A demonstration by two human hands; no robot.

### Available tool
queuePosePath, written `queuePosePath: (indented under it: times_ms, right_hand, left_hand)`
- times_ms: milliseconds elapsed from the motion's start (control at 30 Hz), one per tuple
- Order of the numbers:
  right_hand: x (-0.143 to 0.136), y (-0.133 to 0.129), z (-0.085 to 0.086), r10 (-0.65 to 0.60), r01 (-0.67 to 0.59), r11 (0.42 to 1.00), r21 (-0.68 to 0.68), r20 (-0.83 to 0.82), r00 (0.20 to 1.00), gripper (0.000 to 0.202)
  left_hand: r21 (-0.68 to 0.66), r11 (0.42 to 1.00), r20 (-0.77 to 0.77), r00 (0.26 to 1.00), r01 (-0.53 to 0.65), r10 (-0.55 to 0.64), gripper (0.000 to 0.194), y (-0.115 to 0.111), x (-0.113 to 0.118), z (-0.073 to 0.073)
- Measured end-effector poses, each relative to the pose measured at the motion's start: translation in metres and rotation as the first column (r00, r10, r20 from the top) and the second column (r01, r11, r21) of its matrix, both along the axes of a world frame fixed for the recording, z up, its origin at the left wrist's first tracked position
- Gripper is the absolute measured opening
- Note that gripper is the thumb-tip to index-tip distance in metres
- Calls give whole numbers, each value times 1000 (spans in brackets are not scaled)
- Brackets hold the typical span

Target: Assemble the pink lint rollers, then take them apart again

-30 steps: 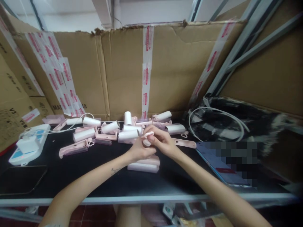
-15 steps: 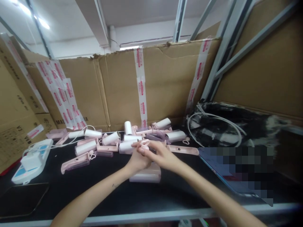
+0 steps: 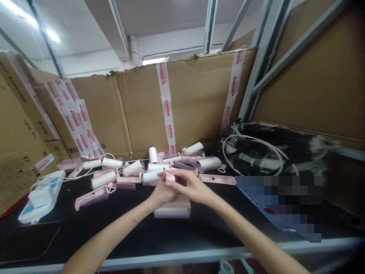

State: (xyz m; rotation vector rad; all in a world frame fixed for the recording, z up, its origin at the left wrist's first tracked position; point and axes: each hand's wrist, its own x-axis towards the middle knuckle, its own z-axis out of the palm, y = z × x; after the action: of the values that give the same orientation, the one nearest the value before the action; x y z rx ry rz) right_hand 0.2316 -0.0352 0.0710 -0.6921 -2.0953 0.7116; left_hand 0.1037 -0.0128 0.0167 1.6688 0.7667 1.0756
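Observation:
Over the middle of the black table my two hands are pressed together. Between thumb and fingers, my right hand [image 3: 194, 186] pinches a small pale pink piece with a heart-shaped loop [image 3: 170, 177]. My left hand [image 3: 164, 190] is closed against it from the other side; the right hand covers most of its fingers, so what it grips cannot be made out. Just below the hands lies a pink case with a see-through cover [image 3: 172, 209]. Behind them are several white rolls [image 3: 104, 179] in pink holders, looking like small lint rollers, and a long pink holder [image 3: 218, 179].
On the left are a white power strip [image 3: 42, 198] with a plugged-in charger and a dark phone [image 3: 30, 241]. At right lie a blue flat folder [image 3: 265, 205], partly blurred out, and a coiled white cable [image 3: 253, 137] on black plastic. A taped cardboard wall [image 3: 142, 106] stands behind.
The whole view has shifted slightly. My hands stay together, and the pink heart-loop piece has turned a little between my fingers.

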Motion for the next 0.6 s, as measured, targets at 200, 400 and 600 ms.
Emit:
queuePosePath:
  times_ms: [200,400,600]
  right_hand:
    - [0,-3,-6,22,-22,999,45,2,1000,43]
    - [47,-16,-18,-81,74,994,80,85,993,48]
    - [88,-22,-85,-379,290,896,337,237,895,36]
  left_hand:
    - [32,979,-207,960,200,-189,24,-6,-29,36]
    - [113,993,-592,805,28,44,109,-47,-79,47]
    - [146,981,-638,746,-128,193,73,-90,-87,0]
